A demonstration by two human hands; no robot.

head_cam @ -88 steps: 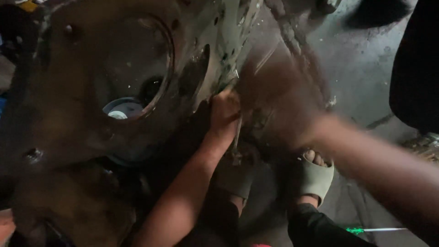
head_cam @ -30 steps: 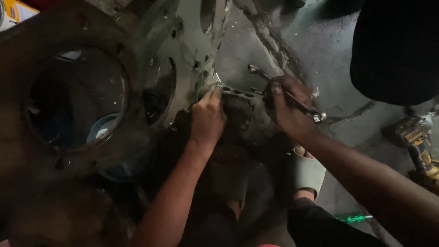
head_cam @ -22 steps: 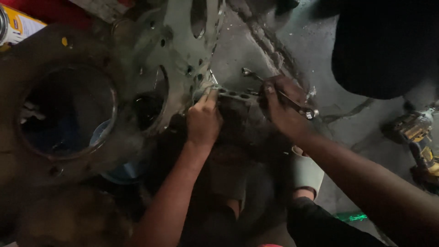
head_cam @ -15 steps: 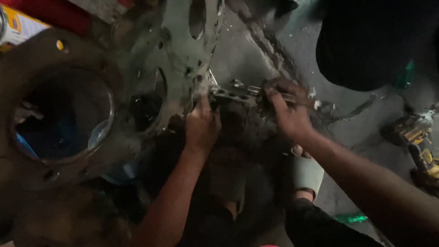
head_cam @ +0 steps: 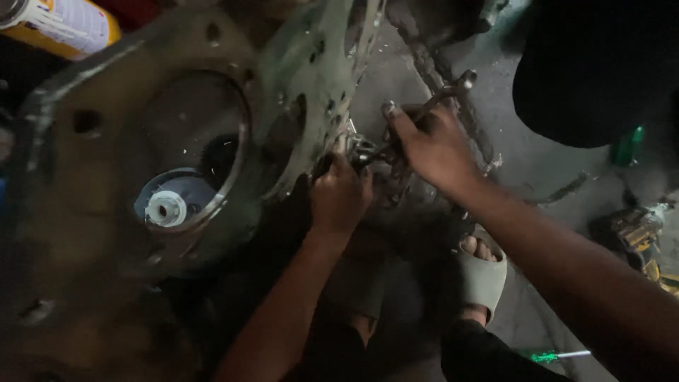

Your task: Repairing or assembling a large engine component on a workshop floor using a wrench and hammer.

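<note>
My left hand [head_cam: 339, 194] is closed around a small shiny metal fitting [head_cam: 359, 148] at the lower edge of a greenish steel plate [head_cam: 311, 78] drilled with holes. My right hand [head_cam: 433, 145] grips a metal wrench [head_cam: 453, 86]. Its handle points up and to the right, and its working end meets the same fitting, just right of my left fingers. The two hands are almost touching. What the fitting is fixed to is hidden by my fingers.
A big rusty round flange [head_cam: 78, 212] fills the left; a white-capped container [head_cam: 166, 206] shows through its hole. A yellow and white can [head_cam: 64, 25] lies at top left. My sandalled foot [head_cam: 482, 272], a yellow power tool [head_cam: 636, 237], a green-handled screwdriver [head_cam: 559, 356] and a dark-clothed person [head_cam: 601, 64] are at the right.
The wrench handle has swung from lying nearly level to pointing up and right in my right hand. My left hand has stayed on the fitting. The view has shifted right along the flange.
</note>
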